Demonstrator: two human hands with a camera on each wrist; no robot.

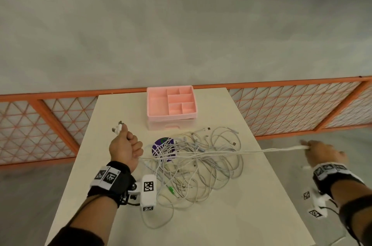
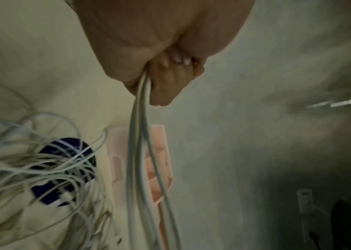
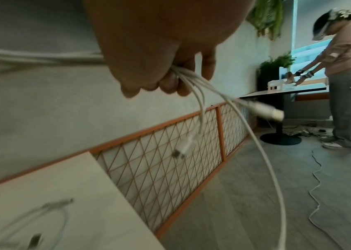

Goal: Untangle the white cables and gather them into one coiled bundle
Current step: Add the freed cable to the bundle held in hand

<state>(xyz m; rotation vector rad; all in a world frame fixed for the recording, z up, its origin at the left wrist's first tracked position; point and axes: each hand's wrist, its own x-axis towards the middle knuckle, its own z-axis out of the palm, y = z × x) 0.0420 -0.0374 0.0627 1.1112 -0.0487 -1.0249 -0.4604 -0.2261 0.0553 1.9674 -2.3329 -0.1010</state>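
A tangle of white cables [image 1: 193,167] lies on the cream table [image 1: 261,205]. Several strands [image 1: 251,151] are pulled taut between my two hands above the heap. My left hand [image 1: 125,148] is a fist round one end of them, with plug ends [image 1: 117,127] sticking out above the thumb; in the left wrist view the strands [image 2: 140,152] run out of that fist [image 2: 166,81]. My right hand [image 1: 324,153], past the table's right edge, grips the other end; connector ends [image 3: 266,111] dangle from its fingers [image 3: 170,82].
A pink compartment organiser [image 1: 171,102] stands at the table's far edge. A purple round disc [image 1: 164,148] lies under the cables. An orange lattice fence [image 1: 291,104] runs behind the table. Another person [image 3: 350,67] works at a dark table far right.
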